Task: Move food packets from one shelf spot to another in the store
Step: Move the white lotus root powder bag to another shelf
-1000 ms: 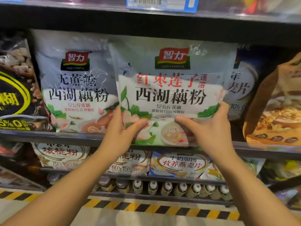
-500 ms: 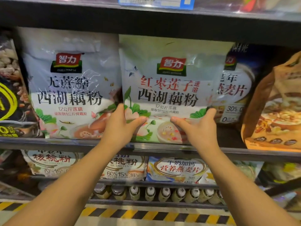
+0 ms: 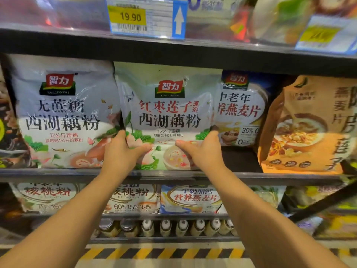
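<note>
A pale green food packet [image 3: 168,117] with red and black lettering stands upright on the middle shelf [image 3: 241,177], its bottom edge at the shelf front. My left hand [image 3: 120,153] grips its lower left corner, thumb across the front. My right hand [image 3: 204,151] grips its lower right corner in the same way. The packet sits between a similar grey-white packet [image 3: 61,117] on its left and a blue-white oat packet [image 3: 241,111] on its right, overlapping both a little.
An orange-brown bag [image 3: 309,128] stands at the right end of the shelf, with a dark gap beside it. A price tag [image 3: 146,16] hangs on the shelf above. Below are more packets [image 3: 133,198] and a row of small bottles [image 3: 166,227]. A yellow-black striped floor line [image 3: 154,253] runs underneath.
Both hands pushed the pale green packet back and down into the shelf slot; it now stands further in, between its neighbours. The camera moved closer and tilted up.
</note>
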The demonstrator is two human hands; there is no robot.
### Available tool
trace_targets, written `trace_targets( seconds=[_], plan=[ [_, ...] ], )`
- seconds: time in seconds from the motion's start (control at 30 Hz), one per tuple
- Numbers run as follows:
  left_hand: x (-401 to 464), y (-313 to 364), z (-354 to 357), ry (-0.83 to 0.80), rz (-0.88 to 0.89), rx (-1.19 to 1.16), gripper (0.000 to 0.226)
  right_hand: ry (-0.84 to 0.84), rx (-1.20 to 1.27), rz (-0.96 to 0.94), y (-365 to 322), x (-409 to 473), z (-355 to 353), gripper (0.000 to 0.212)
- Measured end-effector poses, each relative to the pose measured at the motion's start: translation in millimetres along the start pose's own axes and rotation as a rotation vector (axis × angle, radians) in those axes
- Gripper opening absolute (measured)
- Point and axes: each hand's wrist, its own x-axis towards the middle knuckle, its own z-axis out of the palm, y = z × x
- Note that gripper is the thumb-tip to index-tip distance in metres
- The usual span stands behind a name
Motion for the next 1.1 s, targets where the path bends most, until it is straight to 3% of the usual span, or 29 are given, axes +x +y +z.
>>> trace_targets(
  seconds=[0.1,0.33,0.47,0.63,0.8,1.1],
  plan=[
    [-8.1,11.4,-6.0,0.021,-0.004,0.083,0.043,-0.088,-0.135,0.081,-15.6,-1.0,-13.3,0.097],
    [-16.3,52.8,-46.8,-0.154,-0.064,0.495,0.044,-0.287,-0.560,0.143,-52.5,-14.7,-70.3,0.102],
    [-31.8,92.8,-76.6,-0.179,-0.004,0.702,0.068,-0.345,-0.737,0.076,-85.1,-31.8,-101.9,0.098],
    [-56.3,156.6,-112.3,-0.246,0.037,0.788,0.080,-0.404,-0.839,-0.037,-140.2,-55.3,-136.8,0.107],
    [-81.0,213.5,-145.7,-0.270,0.081,0.832,0.087,-0.431,-0.835,-0.121,-192.1,-84.0,-168.2,0.101],
    [-147.1,288.8,-198.8,-0.292,0.237,0.873,0.097,-0.320,-0.808,-0.101,-259.0,-167.1,-237.0,0.098]
  ],
)
